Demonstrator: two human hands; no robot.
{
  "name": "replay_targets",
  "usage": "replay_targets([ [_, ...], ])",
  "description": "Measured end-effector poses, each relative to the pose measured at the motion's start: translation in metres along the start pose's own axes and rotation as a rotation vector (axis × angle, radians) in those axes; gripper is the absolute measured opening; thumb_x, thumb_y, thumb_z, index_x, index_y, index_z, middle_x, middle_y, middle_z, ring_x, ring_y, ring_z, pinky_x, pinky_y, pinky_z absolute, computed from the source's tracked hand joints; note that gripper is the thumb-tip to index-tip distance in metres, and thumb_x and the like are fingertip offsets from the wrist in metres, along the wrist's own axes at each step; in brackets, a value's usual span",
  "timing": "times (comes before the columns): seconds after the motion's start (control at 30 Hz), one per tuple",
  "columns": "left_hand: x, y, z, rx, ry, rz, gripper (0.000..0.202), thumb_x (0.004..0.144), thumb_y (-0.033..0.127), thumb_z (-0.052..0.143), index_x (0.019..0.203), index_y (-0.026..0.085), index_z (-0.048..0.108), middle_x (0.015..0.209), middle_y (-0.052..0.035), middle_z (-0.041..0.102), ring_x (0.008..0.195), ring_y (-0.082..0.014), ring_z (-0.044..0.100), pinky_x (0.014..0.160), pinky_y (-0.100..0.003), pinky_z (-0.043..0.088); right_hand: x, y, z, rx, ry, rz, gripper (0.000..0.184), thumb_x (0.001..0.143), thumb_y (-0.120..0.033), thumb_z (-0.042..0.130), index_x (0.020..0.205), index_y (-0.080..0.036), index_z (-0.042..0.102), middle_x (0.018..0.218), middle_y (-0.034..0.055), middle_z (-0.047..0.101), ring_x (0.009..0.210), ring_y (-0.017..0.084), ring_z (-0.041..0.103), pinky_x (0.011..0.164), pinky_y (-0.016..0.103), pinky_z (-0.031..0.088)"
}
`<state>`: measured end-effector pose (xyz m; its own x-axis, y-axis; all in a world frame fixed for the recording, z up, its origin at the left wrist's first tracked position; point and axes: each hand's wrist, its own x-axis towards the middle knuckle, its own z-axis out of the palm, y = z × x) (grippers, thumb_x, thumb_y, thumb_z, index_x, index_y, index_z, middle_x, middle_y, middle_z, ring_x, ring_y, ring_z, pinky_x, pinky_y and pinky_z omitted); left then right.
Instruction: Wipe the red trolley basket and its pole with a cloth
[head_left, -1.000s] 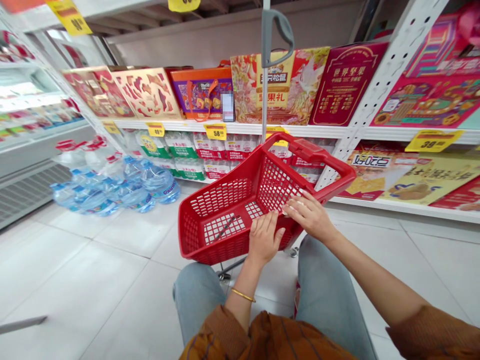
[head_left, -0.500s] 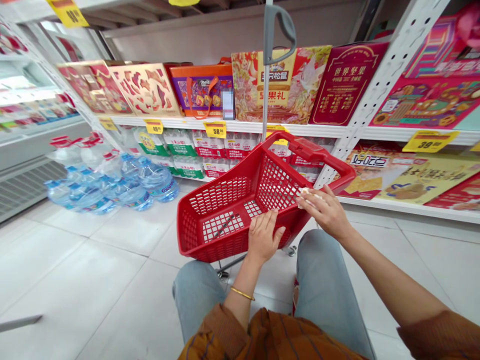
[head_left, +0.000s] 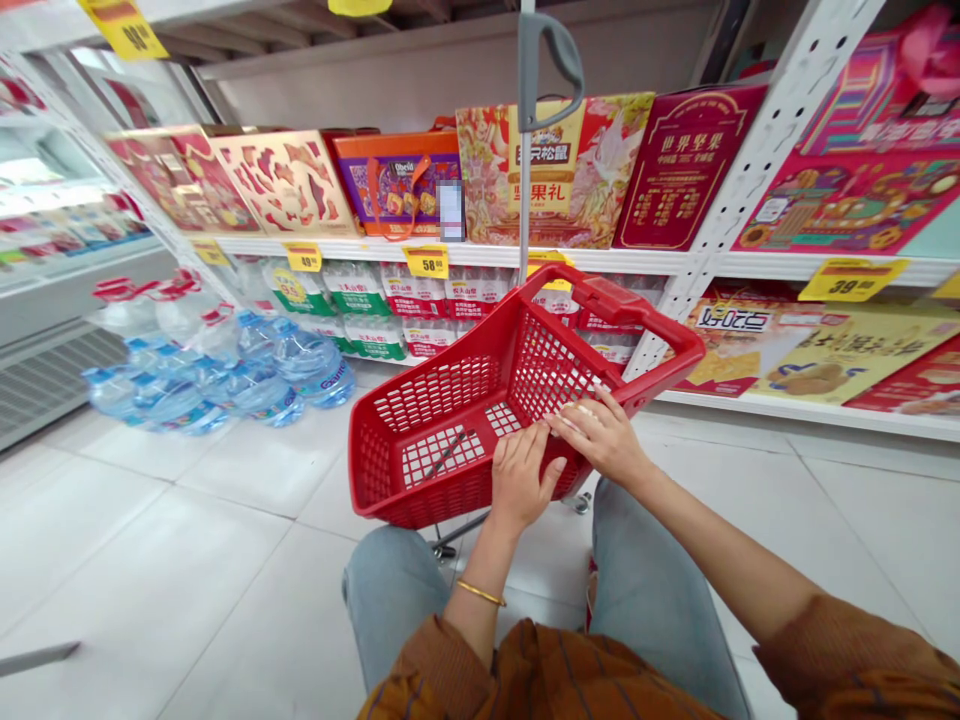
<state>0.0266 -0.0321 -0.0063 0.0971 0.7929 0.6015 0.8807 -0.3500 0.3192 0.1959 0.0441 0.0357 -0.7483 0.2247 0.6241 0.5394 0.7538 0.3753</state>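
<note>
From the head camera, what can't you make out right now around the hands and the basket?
Head view only:
Pale item under the right hand: the fingers cover it, so its kind can't be told.
Thin dark strip on the floor of the red plastic shopping basket: too small to identify.
Small rectangle beside the orange gift box: pixelated, unreadable.
Yellow price tag: cut off by the top edge.

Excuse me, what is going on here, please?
A person in a shop has both hands on a red plastic basket on wheels. The left hand is at its near edge. The right hand is at its side, over something small and pale. Gift boxes fill the shelf ahead, and large water bottles lie on the floor.
</note>
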Motion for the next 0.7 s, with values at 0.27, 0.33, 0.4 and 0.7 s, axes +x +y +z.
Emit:
replay_targets([
  [0.27, 0.001, -0.003, -0.002, -0.025, -0.012, 0.032, 0.049, 0.098, 0.042, 0.036, 0.138, 0.014, 0.043, 0.132, -0.01, 0.058, 0.119, -0.0221, 0.053, 0.103, -0.038, 0.035, -0.006, 0.017, -0.007, -0.006, -0.016, 0.003, 0.03, 0.091, -0.018, 0.054, 0.118, -0.028, 0.061, 0.106, 0.0009, 0.07, 0.105, 0.018, 0.056, 0.114, 0.054, 0.027],
  [0.33, 0.001, -0.004, -0.001, -0.03, -0.017, 0.03, 0.05, 0.098, 0.042, 0.036, 0.139, 0.014, 0.042, 0.133, -0.0101, 0.058, 0.119, -0.0223, 0.052, 0.103, -0.038, 0.034, -0.009, 0.022, -0.009, 0.003, -0.001, 0.018, 0.033, 0.091, -0.016, 0.054, 0.12, -0.029, 0.06, 0.106, 0.0013, 0.07, 0.108, 0.018, 0.056, 0.114, 0.054, 0.027],
  [0.4, 0.0, -0.005, -0.001, -0.035, -0.017, 0.026, 0.05, 0.098, 0.041, 0.036, 0.139, 0.015, 0.042, 0.133, -0.0103, 0.058, 0.12, -0.0226, 0.052, 0.104, -0.039, 0.034, -0.011, 0.027, -0.012, -0.009, 0.023, 0.02, 0.034, 0.09, -0.015, 0.055, 0.121, -0.029, 0.06, 0.108, 0.0013, 0.07, 0.11, 0.019, 0.055, 0.114, 0.053, 0.027],
  [0.7, -0.001, -0.005, 0.001, -0.039, 0.003, 0.012, 0.049, 0.098, 0.042, 0.036, 0.138, 0.016, 0.043, 0.131, -0.0104, 0.059, 0.119, -0.0225, 0.053, 0.102, -0.039, 0.036, -0.024, 0.039, -0.02, 0.033, 0.082, 0.109, 0.041, 0.09, -0.012, 0.056, 0.126, -0.03, 0.058, 0.117, 0.0031, 0.067, 0.119, 0.022, 0.052, 0.111, 0.055, 0.032],
])
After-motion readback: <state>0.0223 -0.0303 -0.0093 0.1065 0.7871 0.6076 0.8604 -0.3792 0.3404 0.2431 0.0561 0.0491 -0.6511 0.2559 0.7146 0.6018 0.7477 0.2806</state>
